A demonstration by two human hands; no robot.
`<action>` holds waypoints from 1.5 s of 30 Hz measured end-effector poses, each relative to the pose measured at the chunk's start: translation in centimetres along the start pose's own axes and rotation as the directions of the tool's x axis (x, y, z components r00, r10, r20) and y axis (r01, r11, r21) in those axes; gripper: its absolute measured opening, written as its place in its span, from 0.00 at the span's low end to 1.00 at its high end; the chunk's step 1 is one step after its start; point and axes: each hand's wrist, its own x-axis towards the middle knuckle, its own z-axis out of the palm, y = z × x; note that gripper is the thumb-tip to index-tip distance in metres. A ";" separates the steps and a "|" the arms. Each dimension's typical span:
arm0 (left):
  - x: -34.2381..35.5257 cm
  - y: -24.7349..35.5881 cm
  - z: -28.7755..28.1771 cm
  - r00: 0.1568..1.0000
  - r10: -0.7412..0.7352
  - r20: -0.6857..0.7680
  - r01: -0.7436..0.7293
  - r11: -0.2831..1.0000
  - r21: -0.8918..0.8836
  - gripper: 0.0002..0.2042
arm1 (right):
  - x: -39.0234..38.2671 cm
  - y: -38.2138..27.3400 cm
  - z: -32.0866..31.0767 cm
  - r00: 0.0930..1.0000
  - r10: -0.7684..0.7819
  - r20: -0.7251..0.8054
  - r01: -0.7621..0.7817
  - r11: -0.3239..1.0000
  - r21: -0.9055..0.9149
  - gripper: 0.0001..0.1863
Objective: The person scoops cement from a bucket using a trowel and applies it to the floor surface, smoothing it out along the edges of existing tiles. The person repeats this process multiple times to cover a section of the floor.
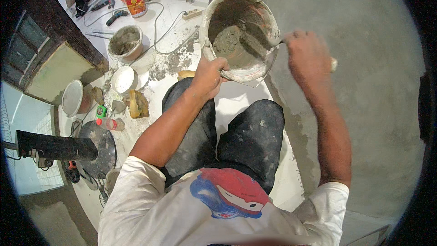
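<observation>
A mortar-smeared bucket is tilted so that its mouth faces me, with wet grey mortar inside. My left hand is closed on the near rim, thumb over the edge. My right hand, slightly blurred, is closed round the handle of a trowel. The pale end of that handle sticks out at the right of the fist. The trowel's blade reaches into the bucket over the mortar; its outline is smeared.
A grey plastered wall rises close on my right. To the left lie a basin of mortar, a white bowl, another basin, a plastic bottle and a black round-based stand. Farther off are a red tub, cables and tools.
</observation>
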 end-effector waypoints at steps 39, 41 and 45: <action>-0.1 1.2 -0.5 0.988 -0.089 0.127 0.029 0.912 0.409 0.49 | 2.2 0.4 4.8 0.867 -0.469 0.166 0.496 0.840 -0.220 0.08; 0.2 0.8 -0.7 0.993 -0.082 0.086 0.037 0.902 0.430 0.49 | 1.8 0.8 5.8 0.850 -0.456 0.264 0.509 0.839 -0.193 0.07; 0.2 1.3 -0.8 0.988 -0.110 0.111 0.043 0.876 0.481 0.48 | 1.5 -0.7 4.4 0.818 -0.386 0.426 0.471 0.874 -0.114 0.07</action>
